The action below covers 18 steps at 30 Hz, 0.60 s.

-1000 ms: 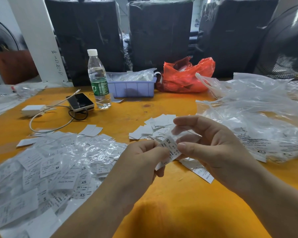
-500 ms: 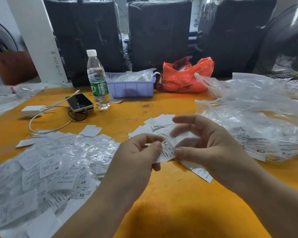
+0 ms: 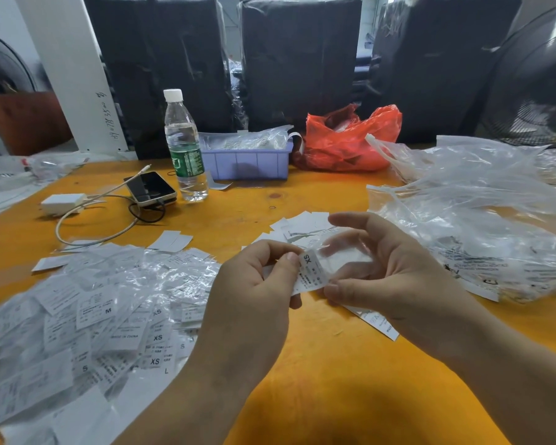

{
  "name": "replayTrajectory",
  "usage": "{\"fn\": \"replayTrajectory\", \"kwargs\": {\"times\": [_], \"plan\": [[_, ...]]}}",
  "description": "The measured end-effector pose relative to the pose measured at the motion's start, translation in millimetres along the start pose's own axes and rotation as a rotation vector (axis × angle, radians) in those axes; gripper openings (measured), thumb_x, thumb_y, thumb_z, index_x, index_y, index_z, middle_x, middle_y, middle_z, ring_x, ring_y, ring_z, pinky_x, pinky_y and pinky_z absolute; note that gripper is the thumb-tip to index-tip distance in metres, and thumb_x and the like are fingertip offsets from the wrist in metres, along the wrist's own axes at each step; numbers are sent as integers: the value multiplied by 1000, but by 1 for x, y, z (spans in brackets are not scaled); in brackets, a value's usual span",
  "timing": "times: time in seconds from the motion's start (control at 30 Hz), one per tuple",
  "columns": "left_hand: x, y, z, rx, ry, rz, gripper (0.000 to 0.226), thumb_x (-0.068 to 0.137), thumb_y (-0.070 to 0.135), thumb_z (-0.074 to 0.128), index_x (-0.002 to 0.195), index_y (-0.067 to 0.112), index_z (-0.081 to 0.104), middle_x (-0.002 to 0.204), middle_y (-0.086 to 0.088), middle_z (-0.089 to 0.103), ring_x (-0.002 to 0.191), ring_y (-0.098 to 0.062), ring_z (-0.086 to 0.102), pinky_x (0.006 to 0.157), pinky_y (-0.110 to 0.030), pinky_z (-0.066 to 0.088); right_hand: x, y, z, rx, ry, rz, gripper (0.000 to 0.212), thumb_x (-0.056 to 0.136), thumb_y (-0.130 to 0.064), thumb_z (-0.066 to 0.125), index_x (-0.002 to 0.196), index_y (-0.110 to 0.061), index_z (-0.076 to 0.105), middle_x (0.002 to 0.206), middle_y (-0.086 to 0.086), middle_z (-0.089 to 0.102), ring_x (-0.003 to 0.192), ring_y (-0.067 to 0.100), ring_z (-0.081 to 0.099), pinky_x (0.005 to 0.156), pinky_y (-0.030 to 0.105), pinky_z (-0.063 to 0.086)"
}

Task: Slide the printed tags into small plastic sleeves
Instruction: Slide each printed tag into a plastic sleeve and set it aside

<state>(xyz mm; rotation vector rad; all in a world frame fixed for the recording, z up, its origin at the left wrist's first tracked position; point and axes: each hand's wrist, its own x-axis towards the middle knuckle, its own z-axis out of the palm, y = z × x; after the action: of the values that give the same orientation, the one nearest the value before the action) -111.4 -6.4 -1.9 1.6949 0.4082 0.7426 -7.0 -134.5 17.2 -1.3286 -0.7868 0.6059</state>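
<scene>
On the orange worktop [image 3: 302, 374], just right of the sleeved pile [image 3: 87, 316], the left hand [image 3: 254, 303] pinches an XS tag [image 3: 310, 273] while the right hand [image 3: 389, 274], fingers curled, pinches the clear sleeve [image 3: 341, 252]; best keep the mouth spread and feed the tag in straight.

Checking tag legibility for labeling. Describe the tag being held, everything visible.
The printed tag is a small white paper-like strip with black "XS" at its top, seen rotated, and finer unreadable print below. It is tilted, held above the orange table. The left hand pinches its left edge; the right hand holds a clear plastic sleeve against it.
</scene>
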Motion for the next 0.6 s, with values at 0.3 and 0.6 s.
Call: {"fn": "replayTrajectory", "kwargs": {"times": [0.3, 0.6], "plan": [[1, -3, -1, -33, -94, -69, 15, 90, 28, 65, 76, 27, 70, 51, 9, 55, 47, -7, 43, 48, -24, 34, -1, -3, 4, 16, -4, 11, 75, 57, -2, 75, 126, -17, 51, 107, 16, 63, 68, 30, 69, 61, 31, 59], [1, 0, -1, -82, -83, -98, 13, 80, 30, 64, 69, 24, 67, 50, 6, 55, 43, -9, 40, 40, -19, 33, 0, -3, 2, 15, 50, 20, 60, 64, -10, 71, 121, -16, 53, 75, 11, 63, 56, 24, 63, 55, 32, 55]]}}
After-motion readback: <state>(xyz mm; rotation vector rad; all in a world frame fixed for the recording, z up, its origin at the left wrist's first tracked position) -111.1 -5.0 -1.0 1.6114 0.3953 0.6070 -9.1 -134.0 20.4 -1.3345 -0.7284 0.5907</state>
